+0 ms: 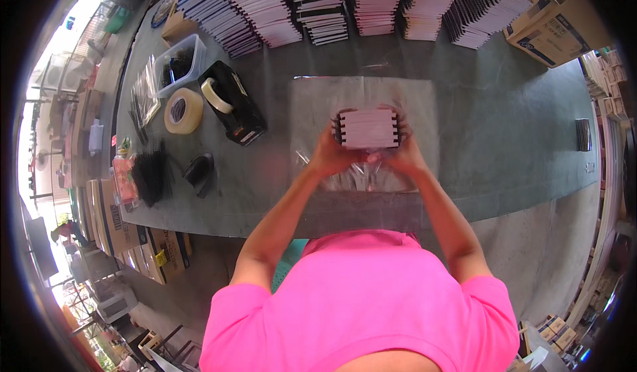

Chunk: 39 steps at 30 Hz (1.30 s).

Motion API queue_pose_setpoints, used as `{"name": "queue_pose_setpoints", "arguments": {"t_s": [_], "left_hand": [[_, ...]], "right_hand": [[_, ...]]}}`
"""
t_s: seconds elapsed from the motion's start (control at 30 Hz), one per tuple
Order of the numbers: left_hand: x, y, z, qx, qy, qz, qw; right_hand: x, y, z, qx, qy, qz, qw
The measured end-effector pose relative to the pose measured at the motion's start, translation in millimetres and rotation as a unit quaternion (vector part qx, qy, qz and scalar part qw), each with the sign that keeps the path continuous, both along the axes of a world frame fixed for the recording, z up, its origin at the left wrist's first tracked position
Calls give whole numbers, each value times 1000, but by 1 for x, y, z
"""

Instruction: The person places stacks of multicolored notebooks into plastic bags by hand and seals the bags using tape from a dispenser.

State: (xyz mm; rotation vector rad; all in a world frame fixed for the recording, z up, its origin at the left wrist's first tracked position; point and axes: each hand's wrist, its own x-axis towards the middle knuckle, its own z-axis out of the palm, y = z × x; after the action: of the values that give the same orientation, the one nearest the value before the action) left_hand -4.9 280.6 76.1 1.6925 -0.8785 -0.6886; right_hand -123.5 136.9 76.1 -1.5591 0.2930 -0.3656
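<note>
Head view: both hands are clamped on a small stack of white, dark-edged booklets (368, 128) at the table's centre. The left hand (330, 154) grips its left side and the right hand (406, 153) its right, squaring the edges so the stack stays neat. Beneath lies a clear plastic sheet (312, 106) spread on the grey-green table (504, 140). At ten o'clock sit a black tape dispenser (233, 103) and a tan tape roll (183, 111). At twelve o'clock, rows of stacked booklets (371, 3) wait.
</note>
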Motion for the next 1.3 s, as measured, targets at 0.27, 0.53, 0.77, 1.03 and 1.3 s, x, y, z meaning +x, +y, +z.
{"name": "queue_pose_setpoints", "arguments": {"t_s": [0.27,0.53,0.77,1.03,1.3], "left_hand": [[-25,30,28,-120,-319,179,923],[-21,24,56,-93,-422,62,900],[10,19,87,-19,-333,-86,939],[-17,20,75,-65,-426,-5,903],[-15,50,117,-56,-378,71,921]], "right_hand": [[-29,8,11,-327,-130,-140,926],[-23,-1,43,-507,-123,-63,851],[-5,-18,85,-467,-54,87,878],[-29,-12,31,-526,-148,-114,829],[-34,-5,8,-522,-126,-181,824]]}}
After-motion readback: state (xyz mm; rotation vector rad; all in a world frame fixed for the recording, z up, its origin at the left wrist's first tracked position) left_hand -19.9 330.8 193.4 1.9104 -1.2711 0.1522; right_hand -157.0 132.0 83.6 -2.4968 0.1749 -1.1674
